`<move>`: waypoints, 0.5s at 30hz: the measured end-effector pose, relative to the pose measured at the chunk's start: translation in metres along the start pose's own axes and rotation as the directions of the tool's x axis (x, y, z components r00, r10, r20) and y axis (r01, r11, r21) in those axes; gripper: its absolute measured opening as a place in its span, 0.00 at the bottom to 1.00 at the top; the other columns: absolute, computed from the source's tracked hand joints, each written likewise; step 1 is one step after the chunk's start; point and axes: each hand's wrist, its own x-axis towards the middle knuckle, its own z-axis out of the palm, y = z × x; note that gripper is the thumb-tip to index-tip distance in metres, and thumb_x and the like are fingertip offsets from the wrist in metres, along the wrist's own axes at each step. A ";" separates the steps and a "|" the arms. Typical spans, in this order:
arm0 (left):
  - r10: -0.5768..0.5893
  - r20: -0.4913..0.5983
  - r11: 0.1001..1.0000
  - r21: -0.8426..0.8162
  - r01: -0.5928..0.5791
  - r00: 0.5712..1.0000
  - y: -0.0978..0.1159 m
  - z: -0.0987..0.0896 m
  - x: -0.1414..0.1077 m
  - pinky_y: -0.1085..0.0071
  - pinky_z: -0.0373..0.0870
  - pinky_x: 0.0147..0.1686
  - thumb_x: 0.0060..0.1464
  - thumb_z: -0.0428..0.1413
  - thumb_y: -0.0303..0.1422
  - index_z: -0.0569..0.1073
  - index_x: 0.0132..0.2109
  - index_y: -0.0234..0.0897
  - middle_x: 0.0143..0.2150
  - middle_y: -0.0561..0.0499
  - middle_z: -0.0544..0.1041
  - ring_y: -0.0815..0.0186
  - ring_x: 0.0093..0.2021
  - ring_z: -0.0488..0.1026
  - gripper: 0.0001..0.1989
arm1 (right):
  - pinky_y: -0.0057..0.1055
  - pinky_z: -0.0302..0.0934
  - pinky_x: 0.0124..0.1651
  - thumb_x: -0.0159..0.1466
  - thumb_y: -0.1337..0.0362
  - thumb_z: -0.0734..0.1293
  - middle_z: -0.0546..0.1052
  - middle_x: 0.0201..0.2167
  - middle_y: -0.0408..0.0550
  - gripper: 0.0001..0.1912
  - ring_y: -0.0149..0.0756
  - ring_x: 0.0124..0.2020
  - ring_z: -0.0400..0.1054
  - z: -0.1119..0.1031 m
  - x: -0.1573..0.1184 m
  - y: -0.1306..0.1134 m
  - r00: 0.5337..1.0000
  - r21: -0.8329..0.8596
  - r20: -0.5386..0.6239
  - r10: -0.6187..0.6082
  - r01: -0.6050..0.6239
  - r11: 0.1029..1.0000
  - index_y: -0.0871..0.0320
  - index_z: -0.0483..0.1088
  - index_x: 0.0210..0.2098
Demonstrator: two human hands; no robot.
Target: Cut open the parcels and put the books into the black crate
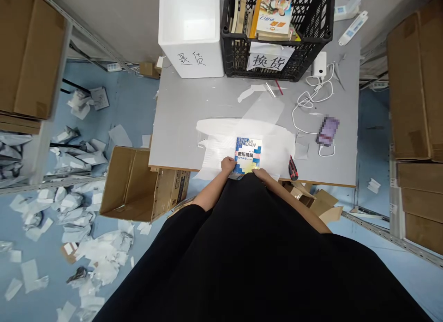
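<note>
A pale blue floor [121, 110] stretches past both sides of a grey counter [194, 100] — strewn on the left with torn white mailer bags [69, 206] — between metal shelving [392, 197] stacked with cardboard cartons [411, 86].

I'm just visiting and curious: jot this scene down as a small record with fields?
Left hand: touching the lower left of a blue paperback book
Right hand: touching the book's lower edge
Under the book: white plastic film
Nearest tool: red-and-black utility knife
Work surface: grey table
Far end of table: black crate of books, white foam box
Floor: open cardboard box, torn packaging
</note>
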 end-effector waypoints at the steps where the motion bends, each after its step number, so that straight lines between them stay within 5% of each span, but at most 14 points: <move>1: -0.003 -0.002 1.000 -0.004 0.003 1.000 0.000 0.000 0.000 0.71 0.69 0.41 0.50 0.62 0.28 0.74 0.34 0.38 0.42 0.47 0.82 0.62 0.44 0.78 0.04 | 0.36 0.64 0.51 0.62 0.61 0.66 0.77 0.49 0.64 0.15 0.52 0.55 0.70 -0.001 -0.001 -0.001 1.000 -0.038 -0.005 -0.003 0.003 0.999 0.64 0.73 0.45; 5: -0.004 -0.007 1.000 -0.023 0.004 1.000 0.000 0.001 -0.002 0.72 0.69 0.42 0.50 0.62 0.28 0.74 0.35 0.38 0.41 0.49 0.82 0.64 0.43 0.78 0.04 | 0.42 0.61 0.56 0.65 0.59 0.63 0.73 0.54 0.67 0.23 0.57 0.58 0.66 -0.007 -0.002 -0.001 0.994 -0.258 -0.069 -0.086 0.066 0.964 0.66 0.67 0.56; 8: 0.003 0.001 0.999 -0.041 -0.003 1.000 0.000 0.001 -0.003 0.73 0.70 0.41 0.50 0.62 0.28 0.74 0.34 0.38 0.40 0.49 0.82 0.64 0.42 0.78 0.04 | 0.43 0.60 0.57 0.68 0.60 0.59 0.70 0.56 0.65 0.23 0.54 0.57 0.66 -0.007 0.004 0.000 0.955 -0.428 -0.106 -0.278 0.208 0.879 0.64 0.64 0.60; 11: 0.015 0.016 0.997 -0.071 -0.014 1.000 -0.001 -0.001 -0.005 0.72 0.70 0.41 0.50 0.62 0.28 0.74 0.34 0.38 0.38 0.49 0.81 0.64 0.41 0.78 0.04 | 0.41 0.57 0.61 0.67 0.62 0.61 0.67 0.58 0.63 0.24 0.53 0.58 0.64 -0.004 0.014 0.001 0.902 -0.424 -0.118 -0.415 0.332 0.842 0.63 0.64 0.60; 15: 0.040 0.042 0.991 -0.132 -0.034 0.998 -0.002 -0.002 -0.007 0.71 0.71 0.42 0.50 0.62 0.27 0.75 0.36 0.36 0.38 0.49 0.81 0.64 0.40 0.78 0.05 | 0.42 0.56 0.62 0.64 0.61 0.64 0.65 0.56 0.61 0.24 0.54 0.58 0.63 0.003 0.025 0.003 0.894 -0.321 -0.186 -0.408 0.337 0.885 0.61 0.67 0.58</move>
